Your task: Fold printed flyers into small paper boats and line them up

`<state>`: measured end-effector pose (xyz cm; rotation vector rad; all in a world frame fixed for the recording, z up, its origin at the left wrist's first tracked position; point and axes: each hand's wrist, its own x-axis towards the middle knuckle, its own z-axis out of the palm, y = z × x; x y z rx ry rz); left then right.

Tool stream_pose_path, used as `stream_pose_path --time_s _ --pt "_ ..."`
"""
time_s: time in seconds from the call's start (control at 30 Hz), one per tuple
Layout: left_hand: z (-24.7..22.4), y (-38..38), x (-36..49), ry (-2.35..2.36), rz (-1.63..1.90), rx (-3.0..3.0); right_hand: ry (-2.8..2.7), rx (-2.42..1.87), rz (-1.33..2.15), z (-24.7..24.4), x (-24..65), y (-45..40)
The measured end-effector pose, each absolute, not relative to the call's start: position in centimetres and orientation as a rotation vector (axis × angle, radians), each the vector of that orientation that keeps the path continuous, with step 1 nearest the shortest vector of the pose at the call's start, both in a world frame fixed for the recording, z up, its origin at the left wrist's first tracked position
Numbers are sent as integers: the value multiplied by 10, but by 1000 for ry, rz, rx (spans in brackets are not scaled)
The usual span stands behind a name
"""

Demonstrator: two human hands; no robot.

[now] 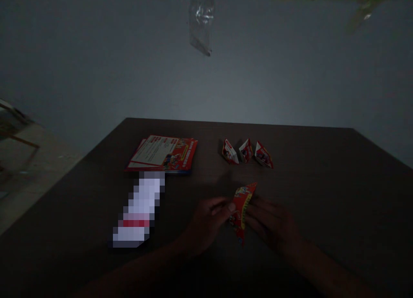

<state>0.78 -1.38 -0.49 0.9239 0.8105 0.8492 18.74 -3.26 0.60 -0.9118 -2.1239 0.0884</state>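
Dim tabletop (pixel 322 173) against a gray wall (pixel 290 74). At lower center, thumb and fingers of the left hand (pixel 204 222) pinch a folded red paper (pixel 241 205); the right hand (pixel 275 222) has straighter fingers partly behind it, grip unclear. Forearms (pixel 138 265) slant up from the bottom edge.

From my remote seat I see my left arm (pixel 135 268) and right arm (pixel 329 267) slant inward from below. My left hand (pixel 204 222) is curled, thumb (pixel 222 215) pressed forward in a pinch beside the index finger (pixel 215 201); my right hand (pixel 275 227) faces it closely, fingers (pixel 262 208) stretched leftward, their tips hidden
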Motion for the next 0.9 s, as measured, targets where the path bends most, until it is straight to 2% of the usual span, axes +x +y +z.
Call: stream_pose_path --time_s 0.4,0.9 --pt "2 -7 4 612 932 464 -2090 -919 74 22 186 -38" --pt "-1 -10 5 573 975 420 -2059 -821 72 17 178 -39"
